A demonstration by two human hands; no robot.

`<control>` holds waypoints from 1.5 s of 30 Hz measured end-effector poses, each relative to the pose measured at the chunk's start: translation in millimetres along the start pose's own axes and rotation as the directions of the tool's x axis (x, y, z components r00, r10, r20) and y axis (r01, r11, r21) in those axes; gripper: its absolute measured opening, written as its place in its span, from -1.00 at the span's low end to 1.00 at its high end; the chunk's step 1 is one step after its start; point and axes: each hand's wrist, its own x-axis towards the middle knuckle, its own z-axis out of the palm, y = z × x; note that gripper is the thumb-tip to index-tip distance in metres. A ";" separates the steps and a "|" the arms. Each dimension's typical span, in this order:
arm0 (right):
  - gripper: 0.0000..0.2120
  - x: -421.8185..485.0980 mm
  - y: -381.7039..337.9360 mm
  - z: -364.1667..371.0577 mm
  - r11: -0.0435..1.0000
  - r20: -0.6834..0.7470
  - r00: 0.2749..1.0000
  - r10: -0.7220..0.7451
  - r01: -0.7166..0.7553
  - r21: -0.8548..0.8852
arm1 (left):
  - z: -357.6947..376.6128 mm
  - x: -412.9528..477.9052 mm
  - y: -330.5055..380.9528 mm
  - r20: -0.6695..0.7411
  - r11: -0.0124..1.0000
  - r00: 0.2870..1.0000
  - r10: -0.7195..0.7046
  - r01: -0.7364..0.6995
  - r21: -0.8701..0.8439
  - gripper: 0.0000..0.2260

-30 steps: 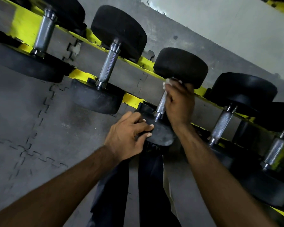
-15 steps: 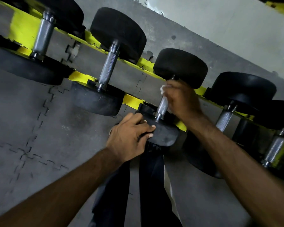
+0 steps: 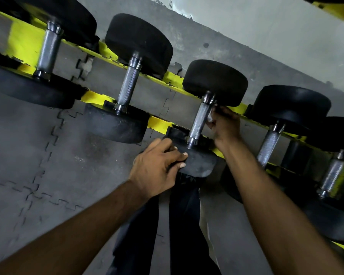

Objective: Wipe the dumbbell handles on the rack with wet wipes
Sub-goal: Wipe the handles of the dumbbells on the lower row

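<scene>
From the head: clamped with the left grip [image 3: 157, 167] round the near black end of the dumbbell [image 3: 199, 161], at the front rail of the yellow rack [image 3: 157, 123]. Pinched in the right grip [image 3: 224, 126]: white wipe [image 3: 210, 116], pressed against the right side of the handle [image 3: 200, 120], toward its far end.

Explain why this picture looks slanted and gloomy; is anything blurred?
Head view: the tilted wide-angle camera slants the yellow rack; dim light shadows the far-right dumbbells; the handle glints softly; the left hand on the dumbbell end is sharp, the wipe in the right hand indistinct.
</scene>
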 end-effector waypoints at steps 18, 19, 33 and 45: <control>-0.84 -28.2 -14.1 28.7 -0.510 0.705 0.682 -0.195 0.543 -0.667 | -3.1 2.1 -2.3 0.025 0.999 0.999 0.040 -0.040 0.013 -0.84; -0.83 -32.3 -17.5 36.2 -0.597 0.699 0.710 -0.085 0.525 -0.606 | -3.8 2.5 -2.8 0.033 0.999 0.999 0.043 -0.044 0.010 -0.84; -0.91 -62.4 -20.0 -58.0 0.317 0.404 0.821 -0.404 0.539 -0.780 | -26.8 14.1 25.4 0.167 0.987 0.984 -0.069 0.042 0.158 -0.79; -0.79 -45.8 -27.9 -216.9 0.496 0.257 0.889 -0.379 0.429 -0.755 | 58.0 31.9 117.3 0.255 0.989 0.967 0.019 -0.056 0.140 -0.75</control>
